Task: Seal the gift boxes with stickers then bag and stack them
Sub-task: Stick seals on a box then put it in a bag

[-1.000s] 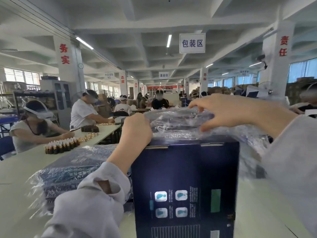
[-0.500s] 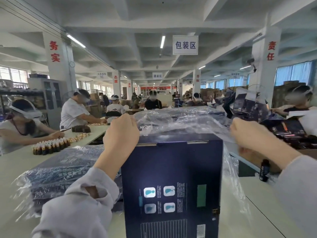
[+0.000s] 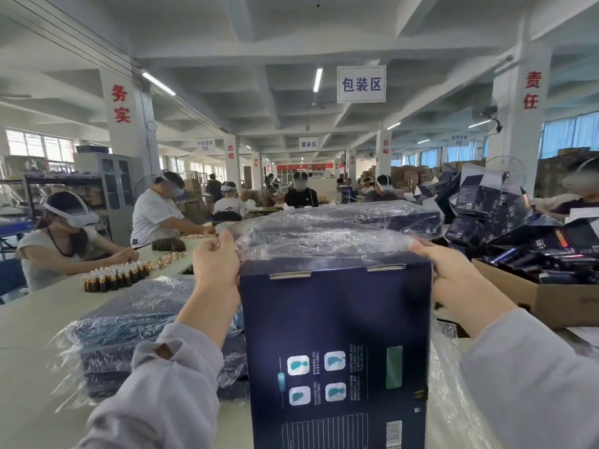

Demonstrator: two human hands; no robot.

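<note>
A dark navy gift box (image 3: 337,322) stands upright on the table right in front of me, its printed back facing me. A clear plastic bag (image 3: 324,238) lies crumpled over its top edge. My left hand (image 3: 215,264) pinches the bag's edge at the box's upper left corner. My right hand (image 3: 453,277) grips the bag's other edge at the upper right corner. To the left lies a stack of bagged boxes (image 3: 139,332), flat on the table.
A brown carton (image 3: 551,299) full of dark items stands at the right, with folded navy boxes (image 3: 492,205) piled behind it. Small brown bottles (image 3: 116,277) are lined up on the long pale table (image 3: 35,315). Several people sit working at the left and behind.
My right hand came from above the box's top out to the right and then down to its upper right corner, still on the plastic. My left hand stayed at the upper left corner.
</note>
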